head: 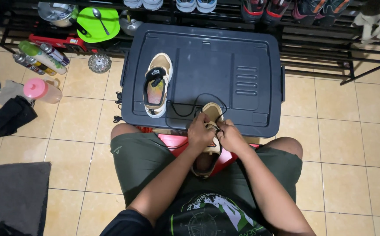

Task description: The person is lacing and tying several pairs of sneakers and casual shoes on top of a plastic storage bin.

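Both hands, left hand [200,131] and right hand [230,136], pinch the black lace [185,109] over the tan sneaker [212,111] beneath the fingers; lacing unfinished. Second sneaker [157,85] lies beyond, on the bin lid [225,65].

The floor [343,144] is beige tile with dark grout lines. A black metal rack [321,48] runs along the far side, shoes on its upper rail. A dark grey mat [13,192] lies at the lower left. Spray cans [41,59], a pink-lidded jug [43,90] and what may be a black cloth [8,116] sit on the tiles at left. Light is dim and warm.
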